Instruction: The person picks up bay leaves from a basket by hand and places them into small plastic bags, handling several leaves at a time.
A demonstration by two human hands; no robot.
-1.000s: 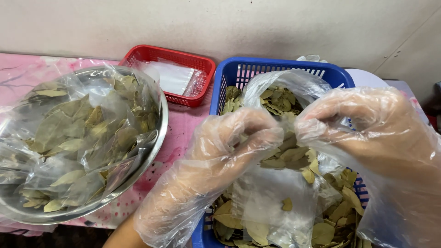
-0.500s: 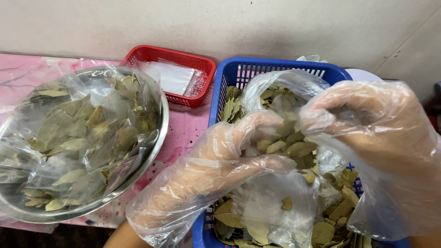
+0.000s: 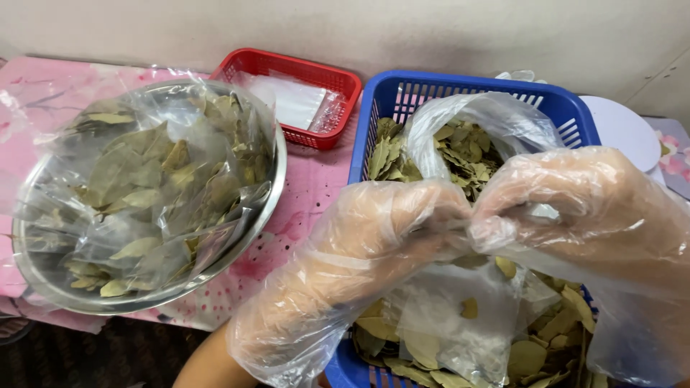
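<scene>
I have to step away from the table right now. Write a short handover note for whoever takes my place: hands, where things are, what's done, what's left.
Left hand and right hand, both in loose clear plastic gloves, meet over the blue basket, gripping a clear bag partly filled with dried leaves.
Loose dried leaves lie in the basket around the bag.
Done: the metal bowl on the left holds several filled bags of leaves.
Behind, a red basket holds flat clear bags.
Left: the held bag is not yet in the bowl; many loose leaves remain in the blue basket.
</scene>
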